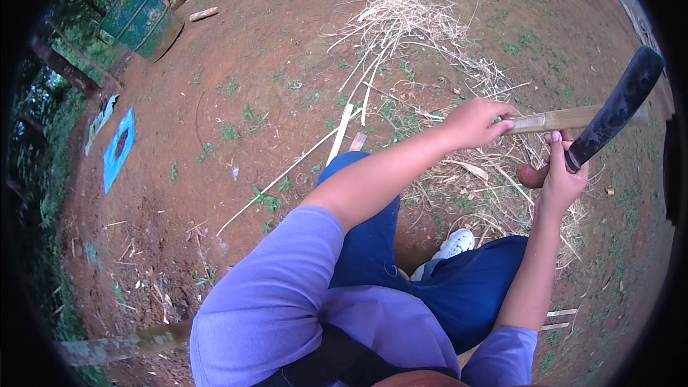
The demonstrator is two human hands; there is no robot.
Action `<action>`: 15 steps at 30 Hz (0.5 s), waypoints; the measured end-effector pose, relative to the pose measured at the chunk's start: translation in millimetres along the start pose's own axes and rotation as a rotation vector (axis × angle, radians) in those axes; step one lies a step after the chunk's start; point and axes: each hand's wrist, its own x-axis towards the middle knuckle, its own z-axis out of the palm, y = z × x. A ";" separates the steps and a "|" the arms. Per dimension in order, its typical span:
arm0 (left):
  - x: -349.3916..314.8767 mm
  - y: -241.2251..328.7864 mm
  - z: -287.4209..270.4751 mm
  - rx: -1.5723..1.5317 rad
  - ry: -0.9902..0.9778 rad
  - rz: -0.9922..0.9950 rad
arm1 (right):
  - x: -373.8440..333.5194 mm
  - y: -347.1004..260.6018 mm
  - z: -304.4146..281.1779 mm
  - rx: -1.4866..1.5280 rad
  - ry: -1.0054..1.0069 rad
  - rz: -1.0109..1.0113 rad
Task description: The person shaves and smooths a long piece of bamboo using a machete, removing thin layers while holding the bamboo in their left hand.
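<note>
By a fisheye camera worn on the person's head, the scene is viewed from above, downward and outward past the legs (469, 272). The left hand (479, 123) and right hand (565, 183) are caught at close range; the earthen ground (272, 64) is taken in as far as the greenery (46, 201) along its left edge.

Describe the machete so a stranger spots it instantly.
From the pale shavings heap, go down and right to the right hand. It holds the machete with the reddish-brown handle. Unlike the pale strip it crosses, its blade is dark and round-tipped.
</note>
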 end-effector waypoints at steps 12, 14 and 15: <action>18.3 -19.2 -24.6 -0.179 0.404 0.010 | -1.1 -9.7 4.2 0.179 -0.089 0.017; 20.3 -10.4 -41.8 -0.537 0.483 -0.117 | -4.2 -13.2 0.1 0.255 -0.129 0.112; 20.3 -9.2 -49.8 -0.553 0.518 -0.075 | -5.3 -13.1 -5.1 0.245 -0.159 0.169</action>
